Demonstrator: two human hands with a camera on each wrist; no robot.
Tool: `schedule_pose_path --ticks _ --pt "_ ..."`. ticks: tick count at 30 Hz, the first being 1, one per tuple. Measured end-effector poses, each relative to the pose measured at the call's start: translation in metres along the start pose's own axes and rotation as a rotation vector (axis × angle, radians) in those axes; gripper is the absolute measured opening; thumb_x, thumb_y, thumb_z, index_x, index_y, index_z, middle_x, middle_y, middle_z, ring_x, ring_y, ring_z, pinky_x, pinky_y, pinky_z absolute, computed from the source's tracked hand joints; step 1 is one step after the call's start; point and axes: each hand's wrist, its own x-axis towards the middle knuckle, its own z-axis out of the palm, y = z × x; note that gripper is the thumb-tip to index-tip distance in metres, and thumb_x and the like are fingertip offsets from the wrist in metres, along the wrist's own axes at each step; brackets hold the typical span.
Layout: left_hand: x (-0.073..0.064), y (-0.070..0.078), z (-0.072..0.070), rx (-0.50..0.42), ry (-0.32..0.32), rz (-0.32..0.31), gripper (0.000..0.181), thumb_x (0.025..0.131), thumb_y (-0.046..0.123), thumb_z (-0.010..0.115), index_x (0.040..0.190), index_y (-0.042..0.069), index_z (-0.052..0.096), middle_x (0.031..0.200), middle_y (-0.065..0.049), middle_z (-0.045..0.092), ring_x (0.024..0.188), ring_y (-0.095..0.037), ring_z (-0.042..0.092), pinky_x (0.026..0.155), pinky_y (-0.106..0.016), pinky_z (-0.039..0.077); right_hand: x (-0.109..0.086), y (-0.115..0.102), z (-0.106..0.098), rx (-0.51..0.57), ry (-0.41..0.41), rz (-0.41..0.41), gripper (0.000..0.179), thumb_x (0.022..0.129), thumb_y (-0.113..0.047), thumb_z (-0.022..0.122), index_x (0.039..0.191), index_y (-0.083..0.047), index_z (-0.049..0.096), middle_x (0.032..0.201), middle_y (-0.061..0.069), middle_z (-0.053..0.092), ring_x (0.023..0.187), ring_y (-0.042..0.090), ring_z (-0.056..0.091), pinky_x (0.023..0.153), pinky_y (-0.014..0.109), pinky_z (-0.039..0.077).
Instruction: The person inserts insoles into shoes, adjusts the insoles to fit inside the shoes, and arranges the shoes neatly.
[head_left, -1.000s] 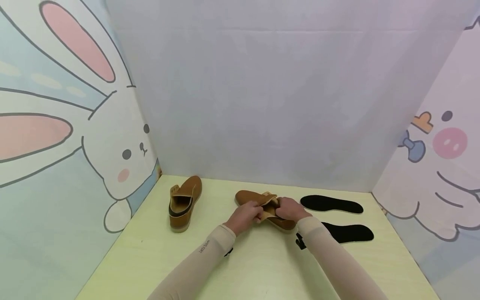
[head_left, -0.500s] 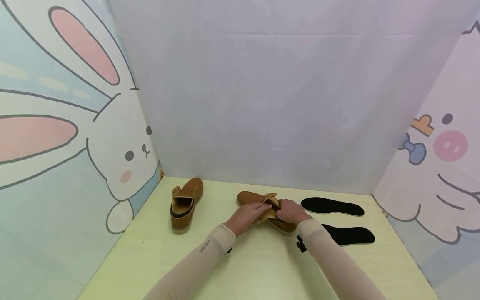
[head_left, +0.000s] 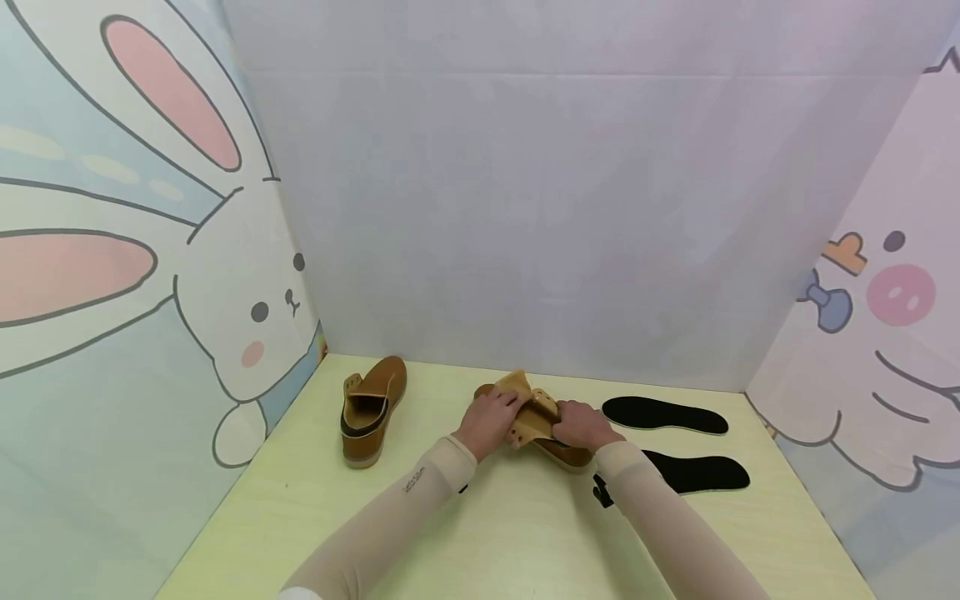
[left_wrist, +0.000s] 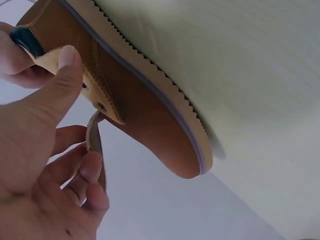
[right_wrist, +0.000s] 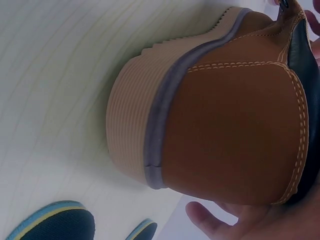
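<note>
A brown lace-up shoe (head_left: 567,454) without laces lies on the table, its toe pointing left and its collar spread wide. My left hand (head_left: 489,419) grips its tan tongue (head_left: 516,383), folded up and forward over the toe. In the left wrist view, the fingers curl round the tongue (left_wrist: 95,135) while the thumb touches the eyelet flap (left_wrist: 100,92). At the collar near the heel, my right hand (head_left: 583,425) holds the shoe by its far side. The right wrist view shows the heel (right_wrist: 225,130) close up, with part of that hand (right_wrist: 270,222) below it.
A matching brown shoe (head_left: 372,408) stands at the left of the pale yellow table (head_left: 247,533). Two black insoles (head_left: 663,414) lie to the right, the nearer insole (head_left: 705,472) partly behind my right forearm. A grey-white cloth wall (head_left: 525,208) closes the back.
My left hand moves from the shoe's near eyelet flap to the tongue, which now stands raised and pulled forward. The opening looks wider. My right hand stays at the collar.
</note>
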Motion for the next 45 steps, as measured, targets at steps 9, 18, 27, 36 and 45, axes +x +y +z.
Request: schedule_pose_path --ticks 9,18,27,36,45 --pt "0.016 -0.004 -0.005 0.193 -0.020 0.165 0.029 0.084 0.047 0.078 0.099 0.022 0.078 0.123 0.005 0.064 0.122 -0.016 0.052 0.115 -0.042 0.035 0.000 -0.003 -0.002 -0.054 0.020 -0.001 0.013 0.079 -0.016 0.056 0.090 -0.012 0.060 0.085 0.003 0.060 0.073 0.022 0.053 0.077 0.049 0.044" --pt "0.018 -0.016 0.006 0.063 -0.084 0.285 0.076 0.088 0.063 0.060 0.147 0.015 0.056 0.146 -0.002 0.053 0.135 -0.020 0.049 0.109 -0.030 0.042 -0.001 0.001 0.001 -0.071 0.017 0.004 0.017 0.078 -0.016 0.055 0.093 -0.011 0.061 0.088 0.004 0.062 0.073 0.023 0.053 0.079 0.052 0.045" --pt "0.010 -0.028 0.021 -0.054 -0.112 0.240 0.084 0.090 0.067 0.053 0.155 0.015 0.045 0.157 -0.002 0.043 0.144 -0.020 0.040 0.115 -0.035 0.035 0.000 0.003 0.002 -0.057 0.031 0.002 0.046 0.077 -0.015 0.054 0.119 -0.005 0.067 0.106 0.009 0.068 0.084 0.025 0.061 0.083 0.054 0.048" --pt "0.001 -0.028 0.028 -0.144 -0.096 0.163 0.088 0.088 0.068 0.056 0.157 0.016 0.040 0.156 -0.003 0.045 0.143 -0.020 0.042 0.115 -0.048 0.035 -0.004 -0.001 0.000 -0.039 0.032 -0.004 0.060 0.076 -0.015 0.055 0.134 -0.002 0.063 0.113 0.011 0.068 0.086 0.024 0.061 0.082 0.052 0.049" --pt "0.001 -0.025 0.027 -0.229 -0.108 0.151 0.085 0.089 0.062 0.059 0.155 0.012 0.043 0.156 -0.009 0.045 0.143 -0.025 0.041 0.117 -0.044 0.032 -0.001 0.001 -0.001 0.037 -0.016 0.010 0.053 0.079 -0.014 0.054 0.131 -0.004 0.063 0.099 0.005 0.065 0.077 0.022 0.053 0.067 0.039 0.041"
